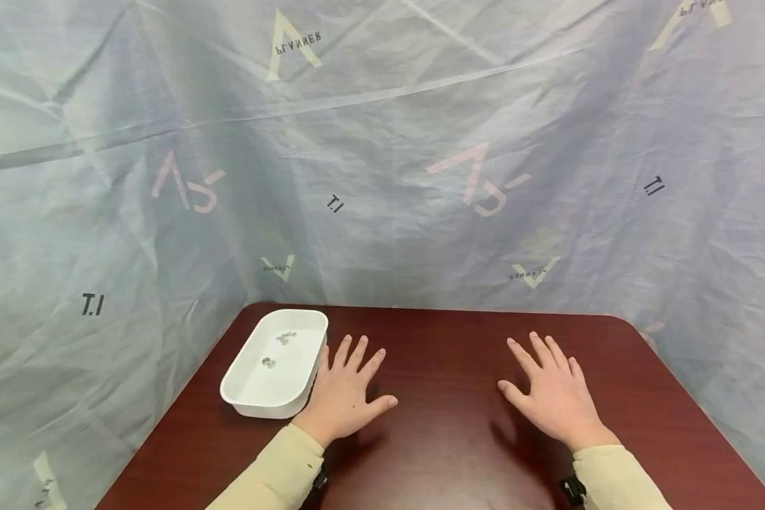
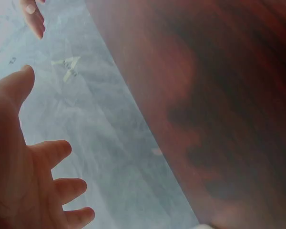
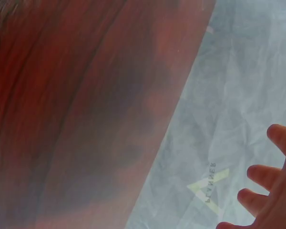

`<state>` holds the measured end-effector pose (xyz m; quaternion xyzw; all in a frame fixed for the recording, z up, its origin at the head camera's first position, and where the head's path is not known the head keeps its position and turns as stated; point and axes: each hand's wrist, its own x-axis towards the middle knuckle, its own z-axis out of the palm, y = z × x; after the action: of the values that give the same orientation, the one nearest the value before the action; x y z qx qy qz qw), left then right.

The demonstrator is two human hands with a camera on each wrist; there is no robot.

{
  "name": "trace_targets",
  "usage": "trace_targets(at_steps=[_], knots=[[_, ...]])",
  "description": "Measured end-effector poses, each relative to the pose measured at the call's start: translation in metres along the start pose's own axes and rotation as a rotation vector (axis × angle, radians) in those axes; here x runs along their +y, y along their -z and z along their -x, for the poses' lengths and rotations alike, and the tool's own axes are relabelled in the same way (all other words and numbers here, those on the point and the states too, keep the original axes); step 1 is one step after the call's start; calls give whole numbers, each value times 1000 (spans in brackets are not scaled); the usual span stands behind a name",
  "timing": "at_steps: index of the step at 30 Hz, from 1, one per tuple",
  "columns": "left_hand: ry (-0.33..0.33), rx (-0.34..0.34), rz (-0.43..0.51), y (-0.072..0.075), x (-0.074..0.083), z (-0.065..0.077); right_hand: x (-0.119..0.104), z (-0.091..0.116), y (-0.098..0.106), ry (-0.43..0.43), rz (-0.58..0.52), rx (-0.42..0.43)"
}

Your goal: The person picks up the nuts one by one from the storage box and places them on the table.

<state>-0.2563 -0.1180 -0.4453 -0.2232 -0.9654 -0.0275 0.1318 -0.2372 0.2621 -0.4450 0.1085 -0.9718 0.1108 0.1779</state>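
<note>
My left hand [image 1: 344,397] is held over the table with fingers spread, just right of a white tray [image 1: 242,386]; in the head view it overlaps the tray's right side, and I cannot tell whether they touch. Two small groups of shiny little pieces lie in the tray: several clear-looking ones [image 1: 285,338] toward the back and a few more, one yellowish [image 1: 268,363], nearer the middle. Their kind is too small to tell. On the right, my right hand [image 1: 556,397] hovers above the table, fingers also spread, holding nothing. Both wrist views show straight fingers and bare palms.
The dark red-brown table [image 1: 443,425] has rounded far corners. Grey-white sheeting [image 1: 389,212] with printed marks hangs behind it and along both sides. Each wrist carries a small black device, partly seen by the cream sleeves [image 1: 270,471].
</note>
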Motion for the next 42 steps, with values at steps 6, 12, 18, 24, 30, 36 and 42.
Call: trace_targets(at_steps=[6, 12, 18, 24, 30, 36, 42], knots=[[19, 6, 34, 4, -14, 3, 3, 2, -3, -4, -10, -3], [34, -1, 34, 12, -39, 7, 5, 1, -3, 4, -8, -3], [13, 44, 38, 10, -71, 11, 5, 6, 3, -2, -12, -9], [63, 23, -5, 4, -103, 20, 8, 8, 1, 7, -25, -10], [91, 8, 22, -2, -128, 26, 13, 8, -2, 12, -25, -6], [107, -23, 21, -7, -150, 31, 14, 8, -7, 18, -27, -17], [137, -91, 26, -3, -167, 34, 11, 8, -9, 17, -25, -20]])
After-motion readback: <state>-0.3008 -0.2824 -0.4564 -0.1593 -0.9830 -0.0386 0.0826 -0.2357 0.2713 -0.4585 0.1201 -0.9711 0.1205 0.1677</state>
